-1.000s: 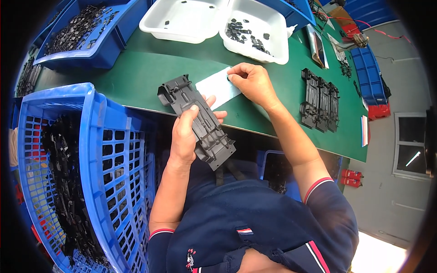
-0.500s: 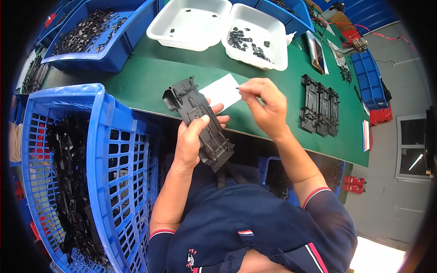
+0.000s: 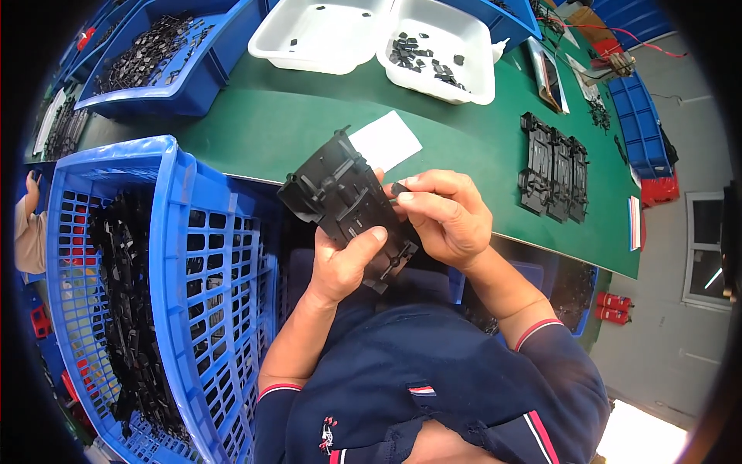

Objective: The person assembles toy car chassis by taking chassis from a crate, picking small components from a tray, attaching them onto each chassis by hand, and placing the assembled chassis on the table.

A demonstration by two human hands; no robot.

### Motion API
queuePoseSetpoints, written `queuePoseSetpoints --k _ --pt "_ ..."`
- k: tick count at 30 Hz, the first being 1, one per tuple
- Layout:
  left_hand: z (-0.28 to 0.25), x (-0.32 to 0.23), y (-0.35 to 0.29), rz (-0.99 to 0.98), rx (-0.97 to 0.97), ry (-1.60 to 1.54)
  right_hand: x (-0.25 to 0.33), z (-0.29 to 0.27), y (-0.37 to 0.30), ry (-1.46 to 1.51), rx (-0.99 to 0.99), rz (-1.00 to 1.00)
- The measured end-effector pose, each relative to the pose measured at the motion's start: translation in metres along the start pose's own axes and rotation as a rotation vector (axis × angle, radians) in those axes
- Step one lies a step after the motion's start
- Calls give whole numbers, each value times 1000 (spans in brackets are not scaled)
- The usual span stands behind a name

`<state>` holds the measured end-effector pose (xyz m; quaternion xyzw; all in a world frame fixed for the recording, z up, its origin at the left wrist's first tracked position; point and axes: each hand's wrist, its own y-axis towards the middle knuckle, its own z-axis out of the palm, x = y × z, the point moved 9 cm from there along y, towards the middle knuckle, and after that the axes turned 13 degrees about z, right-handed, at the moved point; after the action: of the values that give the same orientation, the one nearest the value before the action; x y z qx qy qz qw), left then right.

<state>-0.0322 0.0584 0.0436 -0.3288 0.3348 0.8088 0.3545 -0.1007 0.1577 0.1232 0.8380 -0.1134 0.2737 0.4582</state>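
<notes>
My left hand [image 3: 344, 263] is closed around a long black moulded plastic part [image 3: 352, 205], its thumb lying over the face and the other fingers mostly hidden behind. The part is tilted, its upper end reaching over the table edge. Close to its right side, my right hand [image 3: 452, 216] pinches a small dark piece [image 3: 399, 189] between thumb and fingertips. Whether that piece touches the long part I cannot tell. A white sheet of paper [image 3: 386, 141] lies on the table just beyond.
Similar black parts [image 3: 553, 170] lie side by side on the green table [image 3: 456, 143] at right. White tubs [image 3: 313, 60] with small dark pieces stand at the back. A blue bin [image 3: 147, 100] sits back left; a blue crate [image 3: 166, 232] of black parts fills the near left.
My right hand has come down and left toward the long part, bringing the small piece beside it. My left hand has turned that part, and its thumb has shifted.
</notes>
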Motion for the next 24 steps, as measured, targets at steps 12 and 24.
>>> queuePoseSetpoints --k 12,24 --pt "-16 29 2 -152 -131 -103 -100 9 2 277 24 783" --pt "-32 43 4 -263 -180 -134 -169 43 11 132 287 1085"
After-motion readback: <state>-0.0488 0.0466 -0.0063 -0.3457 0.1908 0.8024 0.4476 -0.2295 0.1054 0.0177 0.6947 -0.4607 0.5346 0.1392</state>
